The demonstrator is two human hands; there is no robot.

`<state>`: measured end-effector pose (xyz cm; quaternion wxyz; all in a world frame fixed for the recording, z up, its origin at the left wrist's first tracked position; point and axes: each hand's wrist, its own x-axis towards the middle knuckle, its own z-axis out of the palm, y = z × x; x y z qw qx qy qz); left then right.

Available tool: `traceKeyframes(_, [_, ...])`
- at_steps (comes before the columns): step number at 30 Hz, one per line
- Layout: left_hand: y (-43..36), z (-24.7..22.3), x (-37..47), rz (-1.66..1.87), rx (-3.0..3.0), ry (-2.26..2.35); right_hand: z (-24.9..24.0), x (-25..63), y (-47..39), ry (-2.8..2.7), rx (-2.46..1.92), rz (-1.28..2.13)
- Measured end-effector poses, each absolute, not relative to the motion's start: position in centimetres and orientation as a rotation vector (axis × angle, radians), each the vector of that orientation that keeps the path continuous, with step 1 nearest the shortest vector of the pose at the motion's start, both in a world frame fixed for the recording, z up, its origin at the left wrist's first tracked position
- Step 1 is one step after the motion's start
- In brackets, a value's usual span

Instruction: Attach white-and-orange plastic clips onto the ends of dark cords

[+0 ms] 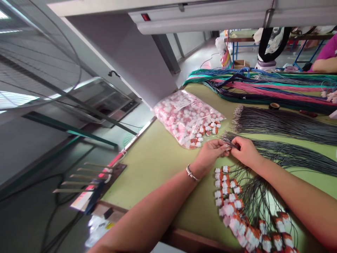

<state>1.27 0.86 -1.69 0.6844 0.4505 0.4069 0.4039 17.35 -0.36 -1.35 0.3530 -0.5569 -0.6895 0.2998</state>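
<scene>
My left hand (210, 154) has its fingers pinched together at the wire tips, and what lies between them is too small to make out. Touching it from the right, my right hand (243, 149) grips dark wires near the end of a black wire bundle (297, 154). Just left of the hands lies a clear plastic bag (181, 112) of white connectors, with several white and orange ones at its mouth. Below my right forearm, finished-looking white and orange connectors (234, 225) hang on black wires, fanned over the green tabletop (147, 165).
A second black wire bundle (284, 123) lies behind, beside a tape roll (274, 105). Farther back stretch blue, green and pink wires (252, 86). A metal-pronged rack (92, 182) sits at the left table edge. A person's arm (325, 65) shows at the upper right.
</scene>
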Motion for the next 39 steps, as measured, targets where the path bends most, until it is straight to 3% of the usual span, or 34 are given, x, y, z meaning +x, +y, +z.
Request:
traceKeyframes(7, [-0.4,-1.0,0.5,0.678,1.565,0.967,-1.3,18.0,0.4,-1.577,-1.329,0.998])
traceKeyframes(12, [-1.0,0.8,-0.9,0.460,2.141,0.620,-0.9,18.1,0.7,-1.422,-1.322,1.185])
traceKeyframes(16, [1.1,1.6,-3.5,0.637,2.399,1.428,-1.0,17.6,0.5,-1.451,-1.323,1.121])
traceKeyframes(19, [2.4,1.7,-4.7,0.380,2.481,1.743,-1.2,17.4,0.4,-1.500,-1.324,1.059])
traceKeyframes(26, [2.7,1.8,-3.8,0.037,2.522,1.861,-1.0,17.2,0.3,-1.577,-1.353,1.009])
traceKeyframes(39, [2.7,1.3,-3.4,0.050,2.576,1.896,-0.3,17.0,0.1,-1.550,-1.299,1.063])
